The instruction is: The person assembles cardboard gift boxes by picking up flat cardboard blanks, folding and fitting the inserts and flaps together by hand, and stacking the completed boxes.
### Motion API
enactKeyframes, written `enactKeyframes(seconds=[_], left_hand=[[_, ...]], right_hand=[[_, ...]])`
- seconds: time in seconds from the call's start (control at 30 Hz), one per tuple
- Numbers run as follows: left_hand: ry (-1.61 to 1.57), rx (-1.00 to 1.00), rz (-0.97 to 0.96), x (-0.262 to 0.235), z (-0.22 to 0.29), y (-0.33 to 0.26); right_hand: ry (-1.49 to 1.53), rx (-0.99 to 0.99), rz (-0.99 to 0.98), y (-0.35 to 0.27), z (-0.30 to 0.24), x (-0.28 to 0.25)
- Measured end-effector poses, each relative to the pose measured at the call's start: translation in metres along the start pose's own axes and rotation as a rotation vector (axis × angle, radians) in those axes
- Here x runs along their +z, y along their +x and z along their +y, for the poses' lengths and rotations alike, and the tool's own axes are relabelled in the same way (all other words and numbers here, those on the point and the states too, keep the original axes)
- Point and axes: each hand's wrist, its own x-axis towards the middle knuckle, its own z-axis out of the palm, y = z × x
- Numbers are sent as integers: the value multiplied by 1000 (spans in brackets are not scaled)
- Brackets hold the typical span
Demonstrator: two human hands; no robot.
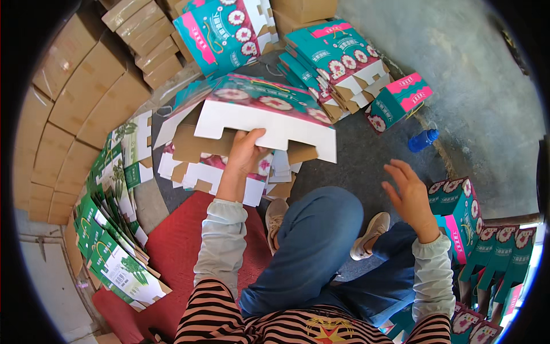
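Observation:
My left hand [246,150] is closed on the white bottom flap of a teal and pink cardboard gift box [269,117], which is partly opened out and tilted in front of me. Its brown inside shows through the cut-outs of the flaps. Below it lies a stack of flat box blanks [229,176], partly hidden by my hand and the held box. Over the floor to the right, my right hand [408,192] holds nothing, its fingers apart. Nearest to that hand are finished teal boxes [458,212] at the right.
Brown cartons [80,97] are piled along the left. Green and white flat boxes [117,252] fan out beside a red mat [183,252]. More teal flat boxes [338,57] lean at the back, near a small standing box [395,103] and a blue bottle [423,140] by the wall.

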Motion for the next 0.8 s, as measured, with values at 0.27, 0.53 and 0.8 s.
enactKeyframes(seconds=[0.27, 0.53, 0.8], left_hand=[[85, -146, -336, 117, 20, 6], [161, -412, -502, 191, -17, -42], [477, -600, -661, 208, -11, -72]], right_hand=[[304, 27, 203, 19, 16, -28], [236, 110, -167, -7, 15, -36], [5, 225, -106, -40, 63, -35]])
